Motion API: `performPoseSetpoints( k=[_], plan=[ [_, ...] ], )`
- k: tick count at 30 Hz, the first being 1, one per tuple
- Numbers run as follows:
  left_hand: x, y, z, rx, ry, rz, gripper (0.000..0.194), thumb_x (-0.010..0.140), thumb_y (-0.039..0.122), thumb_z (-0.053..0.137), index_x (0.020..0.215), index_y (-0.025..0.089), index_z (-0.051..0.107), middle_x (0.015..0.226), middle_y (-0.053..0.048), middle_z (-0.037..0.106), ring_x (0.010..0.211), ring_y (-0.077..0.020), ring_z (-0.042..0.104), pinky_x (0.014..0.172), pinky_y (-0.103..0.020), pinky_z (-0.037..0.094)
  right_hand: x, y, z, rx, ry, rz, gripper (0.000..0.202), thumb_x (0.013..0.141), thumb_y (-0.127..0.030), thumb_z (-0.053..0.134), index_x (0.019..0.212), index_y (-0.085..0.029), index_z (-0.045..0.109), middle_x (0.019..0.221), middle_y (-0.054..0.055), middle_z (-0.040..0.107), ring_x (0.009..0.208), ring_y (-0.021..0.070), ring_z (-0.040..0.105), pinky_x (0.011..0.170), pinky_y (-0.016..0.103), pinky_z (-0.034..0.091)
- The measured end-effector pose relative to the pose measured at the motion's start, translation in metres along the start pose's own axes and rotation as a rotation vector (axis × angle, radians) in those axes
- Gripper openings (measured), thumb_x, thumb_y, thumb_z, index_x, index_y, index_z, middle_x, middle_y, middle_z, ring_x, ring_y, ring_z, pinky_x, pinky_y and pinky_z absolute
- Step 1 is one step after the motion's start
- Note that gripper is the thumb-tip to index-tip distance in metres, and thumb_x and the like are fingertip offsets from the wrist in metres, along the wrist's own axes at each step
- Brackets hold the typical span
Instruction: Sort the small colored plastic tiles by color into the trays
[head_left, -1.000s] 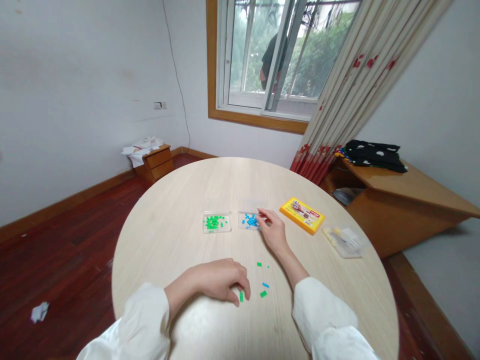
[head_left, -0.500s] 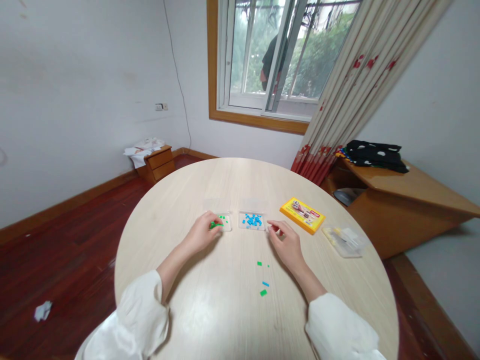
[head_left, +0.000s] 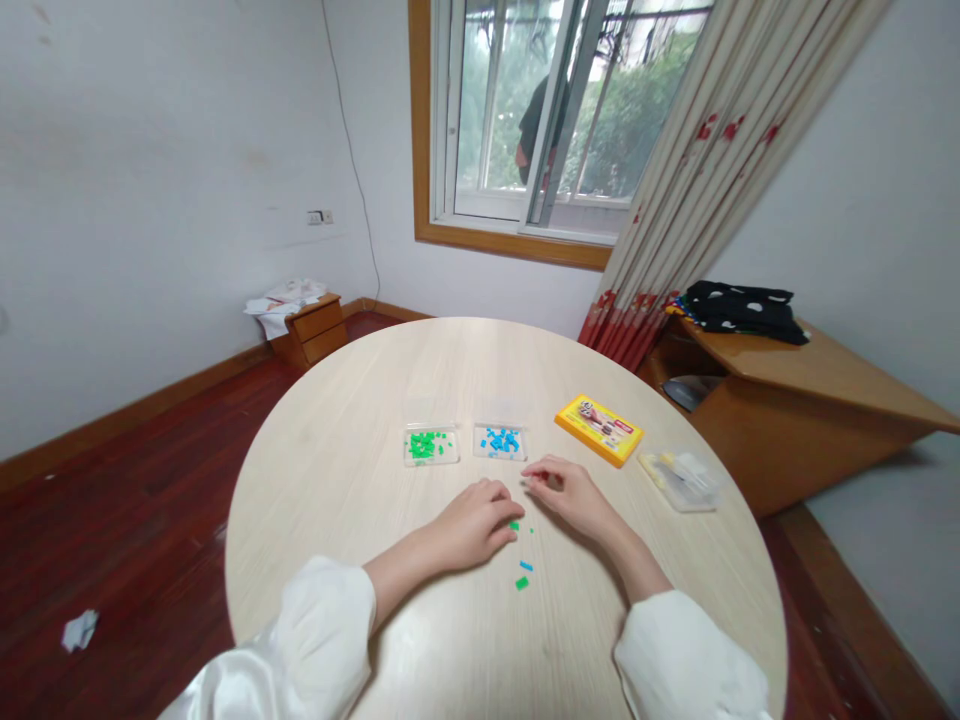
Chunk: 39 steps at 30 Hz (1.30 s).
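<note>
My left hand (head_left: 476, 523) is low over the middle of the table, thumb and fingers apart, its fingertips beside a small flat green brick (head_left: 514, 526). Across from it, my right hand (head_left: 570, 492) has thumb and forefinger drawn together in a pinch; anything between them is too small to make out. Closer to me lie a thin blue brick (head_left: 526, 566) and another flat green brick (head_left: 522, 583). A tiny green piece (head_left: 532, 531) sits between the hands. Beyond them stand a clear case of green bricks (head_left: 426, 445) and a clear case of blue bricks (head_left: 501, 441), both lids open.
A yellow box (head_left: 600, 430) with a printed picture lies to the right, beside a clear case (head_left: 681, 480) with pale pieces. Everything stands on a round wooden table (head_left: 360, 400). Behind are a window and curtain (head_left: 675, 190); a wooden cabinet (head_left: 810, 400) stands at right.
My left hand has left the green bricks' case and moved right and towards me, to the loose green brick. My right hand has shifted slightly towards me, away from the blue bricks' case.
</note>
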<state>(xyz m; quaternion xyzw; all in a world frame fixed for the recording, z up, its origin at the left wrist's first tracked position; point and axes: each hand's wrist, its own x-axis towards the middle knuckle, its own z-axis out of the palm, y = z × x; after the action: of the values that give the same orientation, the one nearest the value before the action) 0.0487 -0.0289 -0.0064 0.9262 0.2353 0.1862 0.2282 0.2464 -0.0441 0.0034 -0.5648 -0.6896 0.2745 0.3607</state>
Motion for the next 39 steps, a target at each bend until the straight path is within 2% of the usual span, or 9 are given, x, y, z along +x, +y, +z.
performPoseSetpoints(
  k=[3,6,13,16,21,25,31,35,39],
  plan=[
    [0.002,0.002,0.008,0.061,-0.024,-0.014,0.016,0.085,0.016,0.051,0.095,0.015,0.063,0.094,-0.008,0.059,0.09,-0.0195,0.054,0.081,-0.031,0.044,-0.006,-0.007,-0.004,0.042,-0.29,0.09,0.018,0.071,-0.028,0.062,0.08,-0.014,0.07,0.072,0.003,0.061,0.067,0.0141,0.053,0.063,0.027,0.042],
    [0.001,-0.005,0.002,0.093,-0.012,-0.04,0.016,0.085,0.013,0.048,0.091,0.015,0.063,0.089,-0.007,0.059,0.085,-0.0186,0.055,0.077,-0.03,0.044,-0.009,-0.011,-0.008,0.005,-0.417,0.138,0.019,0.063,-0.025,0.069,0.079,-0.015,0.071,0.07,0.001,0.06,0.066,0.0136,0.051,0.061,0.025,0.04],
    [-0.011,-0.055,-0.055,0.16,0.354,-0.363,0.017,0.084,0.012,0.045,0.09,0.015,0.061,0.092,-0.008,0.059,0.087,-0.0194,0.056,0.08,-0.031,0.044,-0.009,-0.014,-0.01,-0.075,-0.472,0.164,0.021,0.057,-0.017,0.072,0.078,-0.016,0.071,0.074,0.001,0.058,0.068,0.0135,0.048,0.064,0.025,0.039],
    [-0.021,-0.079,-0.071,0.246,0.387,-0.535,0.016,0.082,0.014,0.049,0.089,0.015,0.063,0.088,-0.008,0.058,0.087,-0.0215,0.057,0.081,-0.033,0.044,-0.009,-0.015,-0.01,-0.086,-0.467,0.163,0.014,0.06,-0.016,0.069,0.074,-0.015,0.07,0.072,0.001,0.057,0.068,0.0138,0.048,0.064,0.025,0.038],
    [-0.02,-0.075,-0.072,0.192,0.452,-0.482,0.016,0.081,0.018,0.051,0.091,0.015,0.063,0.088,-0.007,0.059,0.088,-0.0205,0.056,0.081,-0.033,0.044,-0.009,-0.011,-0.008,-0.023,-0.454,0.176,0.014,0.06,-0.018,0.07,0.074,-0.016,0.069,0.07,0.0,0.056,0.068,0.0139,0.049,0.063,0.025,0.038],
    [-0.012,-0.028,-0.051,0.033,0.236,-0.274,0.014,0.085,0.018,0.049,0.08,0.015,0.062,0.081,-0.004,0.062,0.079,-0.0165,0.057,0.074,-0.028,0.043,-0.008,-0.008,-0.008,0.107,-0.421,0.184,0.021,0.06,-0.025,0.073,0.078,-0.015,0.069,0.067,-0.001,0.054,0.066,0.0127,0.047,0.061,0.025,0.037],
    [-0.017,0.035,0.005,0.118,-0.175,-0.098,0.034,0.079,0.046,0.062,0.09,0.014,0.062,0.087,-0.008,0.064,0.081,-0.0218,0.059,0.071,-0.03,0.044,-0.008,-0.014,-0.011,0.08,-0.55,0.102,0.018,0.061,-0.03,0.075,0.073,-0.016,0.072,0.066,-0.002,0.049,0.064,0.0116,0.044,0.059,0.024,0.034],
    [-0.018,0.042,0.011,0.161,-0.225,-0.106,0.018,0.084,0.027,0.056,0.096,0.014,0.059,0.093,-0.009,0.065,0.085,-0.0212,0.06,0.075,-0.03,0.044,-0.01,-0.022,-0.008,-0.024,-0.595,0.042,0.013,0.058,-0.02,0.077,0.07,-0.018,0.073,0.062,-0.004,0.044,0.066,0.0123,0.044,0.061,0.023,0.034],
    [-0.015,0.026,-0.01,0.161,-0.226,-0.24,0.01,0.082,0.023,0.057,0.084,0.015,0.061,0.085,-0.008,0.066,0.081,-0.0216,0.061,0.07,-0.03,0.044,-0.013,-0.029,-0.007,-0.138,-0.606,0.055,0.015,0.055,-0.017,0.079,0.069,-0.019,0.072,0.062,-0.004,0.045,0.065,0.012,0.043,0.061,0.023,0.034]
  ],
)
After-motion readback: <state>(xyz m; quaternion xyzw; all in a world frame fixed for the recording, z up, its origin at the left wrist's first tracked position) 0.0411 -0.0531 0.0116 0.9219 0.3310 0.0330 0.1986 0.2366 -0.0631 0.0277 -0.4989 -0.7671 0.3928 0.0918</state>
